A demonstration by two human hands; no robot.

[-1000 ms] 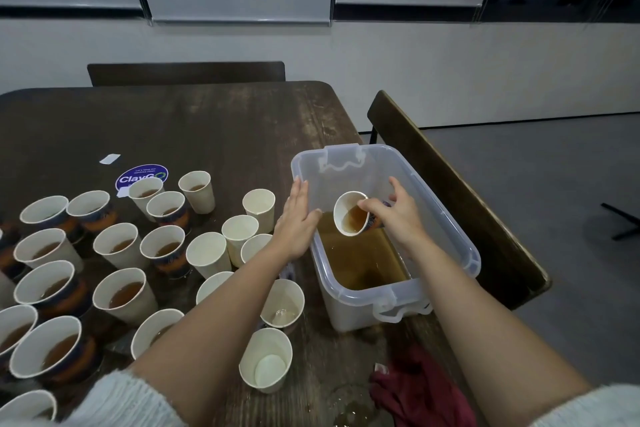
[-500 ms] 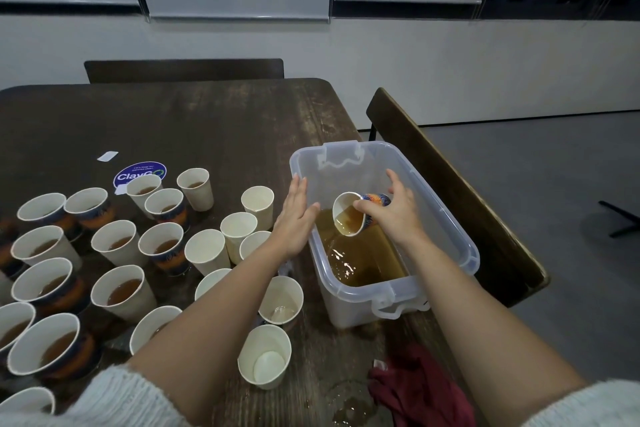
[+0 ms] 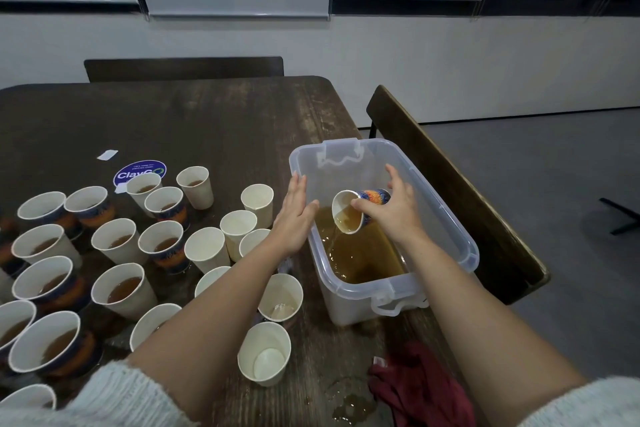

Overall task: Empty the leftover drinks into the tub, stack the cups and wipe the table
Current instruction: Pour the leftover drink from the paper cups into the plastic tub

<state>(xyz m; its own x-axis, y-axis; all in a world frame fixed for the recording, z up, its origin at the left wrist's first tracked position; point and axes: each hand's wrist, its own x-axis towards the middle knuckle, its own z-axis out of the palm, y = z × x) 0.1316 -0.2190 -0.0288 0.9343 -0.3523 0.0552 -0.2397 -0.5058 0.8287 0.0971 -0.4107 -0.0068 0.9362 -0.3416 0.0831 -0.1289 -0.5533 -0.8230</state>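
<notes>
Right hand (image 3: 398, 215) tips patterned cup (image 3: 360, 210) over tub (image 3: 464, 246) (left hand (image 3: 294, 218) flat against rim)

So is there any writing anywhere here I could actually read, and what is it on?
"ClayGo": white letters on the round blue sticker stuck to the table; cups partly cover it.
Smaller lines on that sticker: too small to read.
White slip beside it: no legible text.
Patterned cup in the right hand: decoration only, no readable words.
</notes>
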